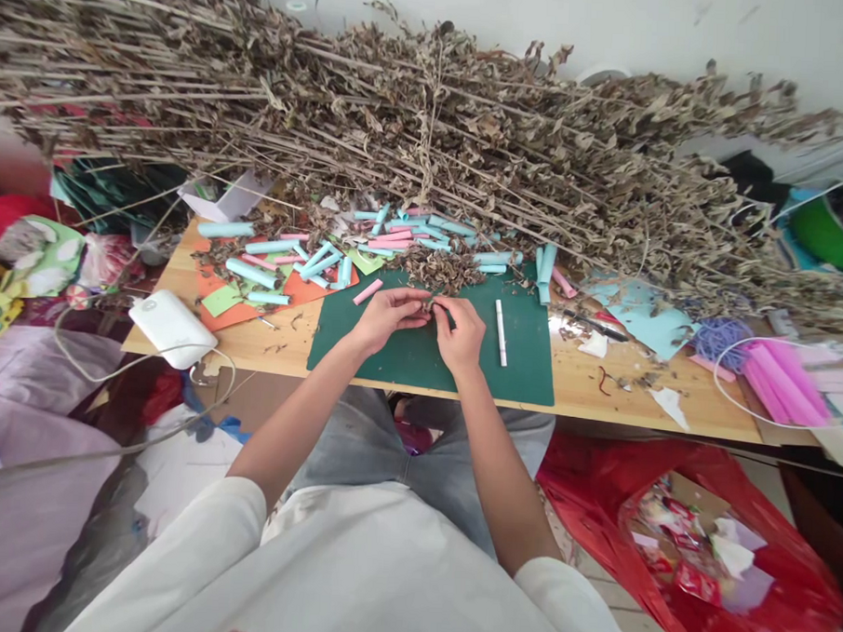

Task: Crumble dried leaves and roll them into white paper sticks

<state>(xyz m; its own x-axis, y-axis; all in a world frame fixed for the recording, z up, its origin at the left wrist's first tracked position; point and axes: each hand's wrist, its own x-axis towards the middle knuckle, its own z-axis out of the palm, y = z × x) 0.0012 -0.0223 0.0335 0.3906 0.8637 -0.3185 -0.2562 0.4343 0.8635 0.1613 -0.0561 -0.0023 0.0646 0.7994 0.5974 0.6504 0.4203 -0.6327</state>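
Note:
Over the dark green cutting mat (426,367), my left hand (388,316) and my right hand (458,331) meet fingertip to fingertip. Both are closed in a pinch around a small brown bit of dried leaf (427,309), mostly covered by the fingers. Just beyond them lies a pile of crumbled dried leaves (441,268). A white pen-like stick (500,333) rests on the mat right of my right hand. Left of my left hand is a pink paper roll (368,291). Several blue paper rolls (250,273) and pink ones lie scattered behind.
A big bundle of dried stalks (374,118) spans the back of the wooden table (711,403). On the left edge sits a white power bank (172,328) with a cable. Pink crepe paper (785,383) lies right. Below hangs a red rubbish bag (595,510).

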